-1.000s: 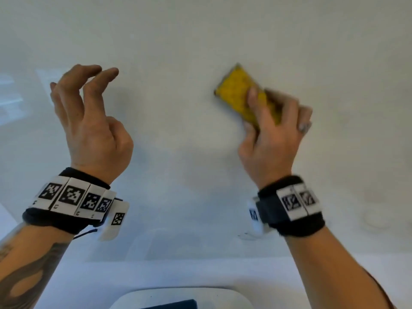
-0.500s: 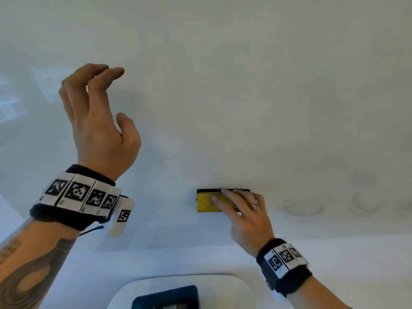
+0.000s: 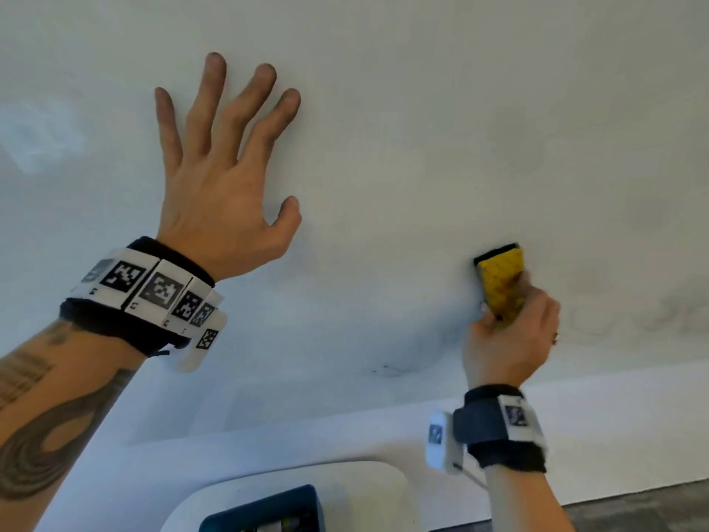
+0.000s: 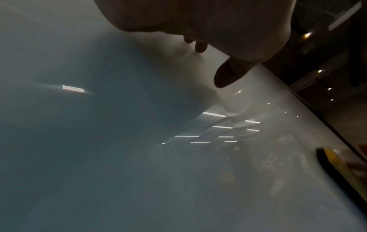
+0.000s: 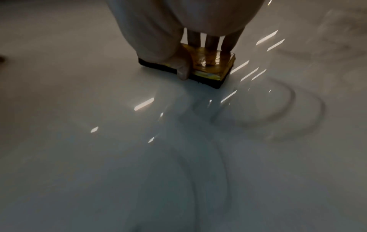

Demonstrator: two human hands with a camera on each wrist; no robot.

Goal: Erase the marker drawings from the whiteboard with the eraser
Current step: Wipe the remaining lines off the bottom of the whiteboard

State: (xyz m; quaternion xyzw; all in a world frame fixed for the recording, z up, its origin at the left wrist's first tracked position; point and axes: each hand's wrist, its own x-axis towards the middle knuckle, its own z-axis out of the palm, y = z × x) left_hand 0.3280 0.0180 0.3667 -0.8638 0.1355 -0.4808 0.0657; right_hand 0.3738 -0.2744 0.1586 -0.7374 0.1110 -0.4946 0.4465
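Note:
The whiteboard (image 3: 422, 128) fills the head view. My right hand (image 3: 506, 339) grips a yellow eraser (image 3: 500, 286) with a black felt face and presses it on the board's lower right. In the right wrist view the thumb and fingers clamp the eraser (image 5: 208, 67). Faint grey marker rings (image 5: 278, 109) lie just beside it, and pale smudges (image 3: 671, 312) show to its right. My left hand (image 3: 226, 155) is spread, fingertips on the board at upper left. The left wrist view shows the eraser (image 4: 333, 169) at the far right edge.
The board's lower edge meets a white wall strip (image 3: 614, 428), with grey floor (image 3: 652, 508) at the bottom right. A white rounded object holding a dark blue item (image 3: 268, 508) sits at the bottom centre. A small dark fleck (image 3: 387, 370) marks the board low down.
My right hand swept the eraser from the upper middle down to the lower edge, then right and slightly up. My left hand uncurled, moved right and spread its fingers on the board.

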